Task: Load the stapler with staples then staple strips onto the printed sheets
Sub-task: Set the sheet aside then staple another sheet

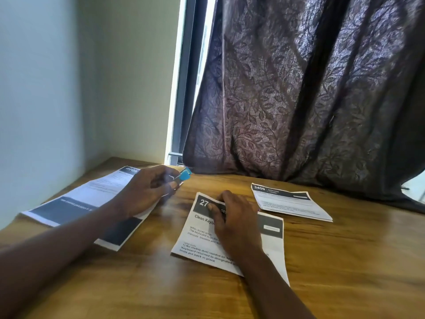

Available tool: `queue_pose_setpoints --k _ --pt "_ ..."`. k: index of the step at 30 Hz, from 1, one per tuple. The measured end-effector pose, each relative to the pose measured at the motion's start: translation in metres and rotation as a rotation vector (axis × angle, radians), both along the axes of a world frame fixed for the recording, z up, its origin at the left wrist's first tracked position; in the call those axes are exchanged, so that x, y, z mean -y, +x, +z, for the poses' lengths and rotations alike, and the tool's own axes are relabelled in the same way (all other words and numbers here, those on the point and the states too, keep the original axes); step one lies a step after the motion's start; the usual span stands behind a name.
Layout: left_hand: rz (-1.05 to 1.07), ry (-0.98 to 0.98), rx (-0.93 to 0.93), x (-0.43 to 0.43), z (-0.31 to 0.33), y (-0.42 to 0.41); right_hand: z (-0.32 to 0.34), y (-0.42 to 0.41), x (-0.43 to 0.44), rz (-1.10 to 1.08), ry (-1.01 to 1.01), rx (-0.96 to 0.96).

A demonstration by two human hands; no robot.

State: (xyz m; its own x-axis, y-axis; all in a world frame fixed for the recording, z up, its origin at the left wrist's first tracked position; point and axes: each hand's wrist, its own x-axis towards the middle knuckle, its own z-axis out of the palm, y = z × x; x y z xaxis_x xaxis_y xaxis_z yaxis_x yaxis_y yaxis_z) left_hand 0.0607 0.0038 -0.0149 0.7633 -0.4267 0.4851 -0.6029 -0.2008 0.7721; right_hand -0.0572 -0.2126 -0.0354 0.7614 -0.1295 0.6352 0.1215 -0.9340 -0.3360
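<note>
My left hand (147, 189) is closed around a small blue stapler (185, 174), held a little above the wooden table; only its blue end and some metal show past my fingers. My right hand (232, 217) lies flat on a printed sheet (202, 245) headed "Clean Keyb...", with the fingertips pinching its top edge near the dark header. Whether a strip lies under those fingers is hidden. Under my left forearm lies a longer printed sheet (92, 196) with dark bands.
A stack of printed sheets (289, 203) numbered 3409 rests at the right rear of the wooden table (345, 261). A dark patterned curtain (299, 100) hangs down onto the table's back edge. A wall (46, 88) bounds the left side.
</note>
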Motion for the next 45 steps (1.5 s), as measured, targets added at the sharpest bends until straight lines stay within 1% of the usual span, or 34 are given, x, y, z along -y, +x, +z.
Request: queue_pose_setpoints --k 3,5,9,12,22,31,36,45 --pt "-0.114 -0.164 -0.201 -0.003 -0.005 -0.004 -0.001 0.001 -0.002 0.019 -0.021 0.017" --pt "-0.178 -0.189 -0.269 -0.003 -0.005 -0.007 -0.002 0.0 -0.002 0.037 -0.001 0.043" --pt "-0.166 0.035 -0.195 -0.002 -0.002 -0.011 -0.004 0.0 -0.001 0.02 0.032 0.099" --pt "-0.195 0.103 -0.18 -0.006 0.003 -0.011 -0.003 0.002 0.001 0.009 0.055 0.116" --pt "-0.227 0.088 -0.112 -0.009 0.008 -0.016 -0.003 0.006 0.002 0.009 -0.017 0.16" --pt "-0.278 0.134 -0.164 -0.007 0.007 -0.016 -0.001 0.0 -0.007 0.023 -0.102 0.161" --pt "-0.272 0.152 -0.168 -0.008 0.006 -0.015 0.0 0.0 -0.009 0.041 -0.13 0.156" --pt "-0.229 0.238 -0.096 -0.009 0.008 -0.016 -0.003 0.001 -0.011 0.076 -0.144 0.12"
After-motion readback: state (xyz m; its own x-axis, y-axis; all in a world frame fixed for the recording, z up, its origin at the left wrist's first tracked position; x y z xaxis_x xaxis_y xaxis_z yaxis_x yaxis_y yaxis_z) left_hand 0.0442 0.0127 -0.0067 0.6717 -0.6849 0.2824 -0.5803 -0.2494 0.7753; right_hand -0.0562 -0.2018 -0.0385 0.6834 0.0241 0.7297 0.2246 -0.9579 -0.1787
